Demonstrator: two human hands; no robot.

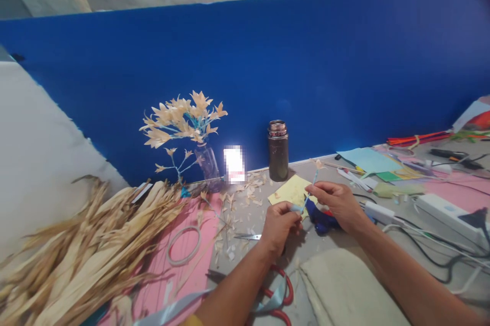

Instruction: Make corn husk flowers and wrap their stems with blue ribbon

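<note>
Now, both hands pinch one thin blue stem (309,192).
My left hand (278,226) steadies its base at seven o'clock; my right hand (337,202) grips higher, keeping it taut.

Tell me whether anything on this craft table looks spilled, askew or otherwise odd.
Pale husk scraps lie scattered over the table between the vase of husk flowers and the small scissors. A heap of dried husks sprawls over the pink sheet. Both hands pinch a blue stem.

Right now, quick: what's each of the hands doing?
Left hand: closed, pinching the lower end of the blue stem.
Right hand: closed, pinching the same stem higher up, below its small pale flower.
</note>
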